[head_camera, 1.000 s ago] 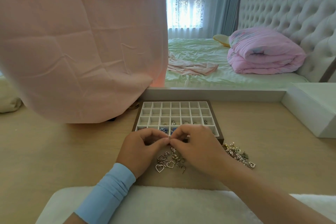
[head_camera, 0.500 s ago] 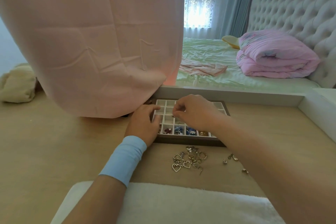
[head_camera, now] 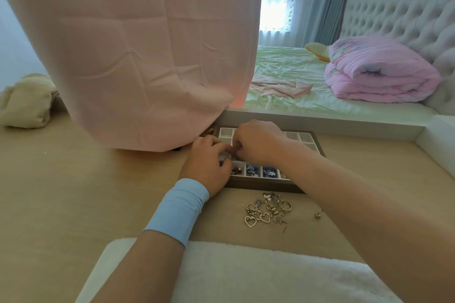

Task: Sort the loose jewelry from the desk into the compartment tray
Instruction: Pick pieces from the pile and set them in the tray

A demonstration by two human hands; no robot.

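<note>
Jewelry [head_camera: 268,209] | loose, nearside of tray [head_camera: 306,136] | hands [head_camera: 256,146] over tray, perhaps pinching

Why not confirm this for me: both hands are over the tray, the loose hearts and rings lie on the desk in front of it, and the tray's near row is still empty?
Not quite. The head view shows the near row of the tray already holds red and blue pieces. The rest stands: the left hand and right hand are over the tray, and the loose hearts and rings lie on the desk in front of it.
</note>
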